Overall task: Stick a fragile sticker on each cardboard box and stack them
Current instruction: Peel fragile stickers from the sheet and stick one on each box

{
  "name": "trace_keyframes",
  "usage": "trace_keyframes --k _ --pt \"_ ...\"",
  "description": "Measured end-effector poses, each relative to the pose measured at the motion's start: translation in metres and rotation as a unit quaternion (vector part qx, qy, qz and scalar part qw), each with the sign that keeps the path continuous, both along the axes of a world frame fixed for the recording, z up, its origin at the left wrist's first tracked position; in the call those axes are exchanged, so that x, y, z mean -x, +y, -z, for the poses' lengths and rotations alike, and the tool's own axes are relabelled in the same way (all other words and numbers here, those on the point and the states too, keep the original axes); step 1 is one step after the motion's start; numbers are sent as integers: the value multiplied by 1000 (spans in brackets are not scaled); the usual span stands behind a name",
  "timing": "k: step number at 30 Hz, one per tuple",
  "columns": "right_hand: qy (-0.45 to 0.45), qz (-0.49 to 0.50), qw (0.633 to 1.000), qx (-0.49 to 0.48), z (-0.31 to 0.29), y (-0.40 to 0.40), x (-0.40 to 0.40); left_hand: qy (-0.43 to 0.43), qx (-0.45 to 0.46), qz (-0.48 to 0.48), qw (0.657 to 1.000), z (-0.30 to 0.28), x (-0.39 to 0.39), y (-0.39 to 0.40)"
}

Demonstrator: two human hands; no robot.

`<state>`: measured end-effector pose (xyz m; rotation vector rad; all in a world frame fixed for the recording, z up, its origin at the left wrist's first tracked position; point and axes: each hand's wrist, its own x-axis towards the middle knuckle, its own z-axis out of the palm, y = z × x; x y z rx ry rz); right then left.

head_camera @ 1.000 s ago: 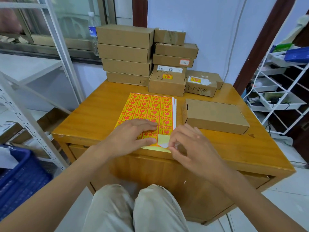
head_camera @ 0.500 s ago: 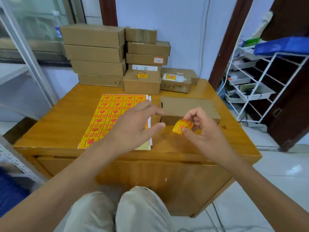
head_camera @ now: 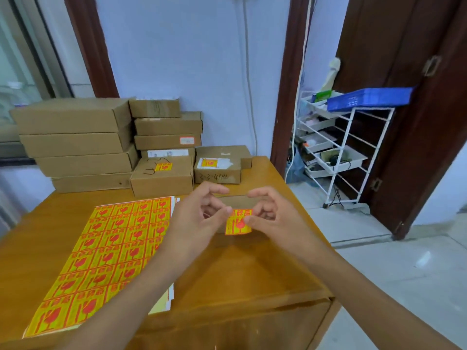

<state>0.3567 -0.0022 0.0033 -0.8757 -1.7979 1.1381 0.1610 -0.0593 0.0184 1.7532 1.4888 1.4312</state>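
Stacks of plain brown cardboard boxes (head_camera: 75, 145) stand at the far left of the wooden table (head_camera: 252, 274), and nearer lies the yellow sheet of red fragile stickers (head_camera: 108, 253). Right of the sheet, the left hand (head_camera: 199, 218) pinches the left edge of one peeled yellow-and-red fragile sticker (head_camera: 237, 223), while the right hand (head_camera: 270, 215) pinches its right edge, holding it above a flat brown cardboard box (head_camera: 237, 200) that they mostly hide. A white wire rack (head_camera: 348, 147) stands far right.
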Motion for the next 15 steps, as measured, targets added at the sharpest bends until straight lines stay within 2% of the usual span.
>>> trace_keyframes --k 2,6,9,12,15 --pt "-13 -1 1000 -4 -1 13 -1 28 6 -3 1000 -2 0 15" --pt "-62 3 998 -13 -3 45 8 207 -3 -37 978 2 18 50" --pt "-101 -8 994 -29 -3 68 20 281 29 -27 959 -1 38 69" --pt "-113 -31 992 -46 2 83 28 379 119 12 918 -1 49 69" --pt "-106 -50 992 -44 4 89 30 464 144 24 874 5 51 59"
